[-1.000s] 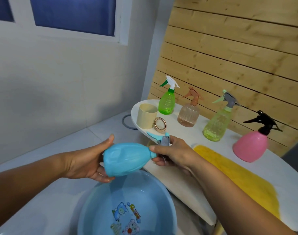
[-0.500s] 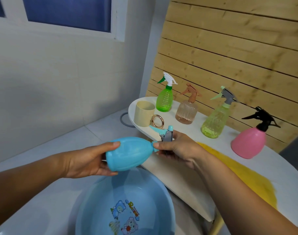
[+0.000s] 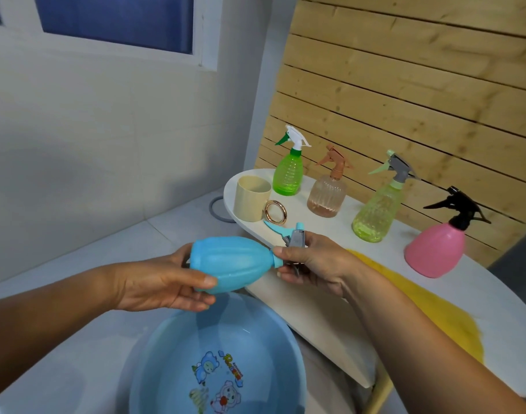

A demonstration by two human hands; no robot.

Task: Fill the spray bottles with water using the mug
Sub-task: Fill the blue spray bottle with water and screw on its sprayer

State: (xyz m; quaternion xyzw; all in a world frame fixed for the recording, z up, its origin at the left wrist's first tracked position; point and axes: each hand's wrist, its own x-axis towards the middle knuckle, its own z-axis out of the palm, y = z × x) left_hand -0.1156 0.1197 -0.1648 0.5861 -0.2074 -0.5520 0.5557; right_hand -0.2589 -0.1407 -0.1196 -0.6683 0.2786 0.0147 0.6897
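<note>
Blue bottle point(image 3: 232, 264) lies sideways above the basin point(image 3: 172, 354), left hand point(image 3: 163, 282) cupping its base, right hand point(image 3: 312, 261) with fingers clamped on the sprayer neck. It looks light, stiff plastic, likely slippery; best gripped round its ribbed body while unscrewing.

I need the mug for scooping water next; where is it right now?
The cream mug stands at the far left end of the white table, beside the green spray bottle, beyond both hands.

A left hand point(image 3: 163, 283) grips a sideways blue spray bottle point(image 3: 235, 264) while the right hand point(image 3: 312, 261) holds its trigger head point(image 3: 294, 236) above a basin point(image 3: 178, 354).
</note>
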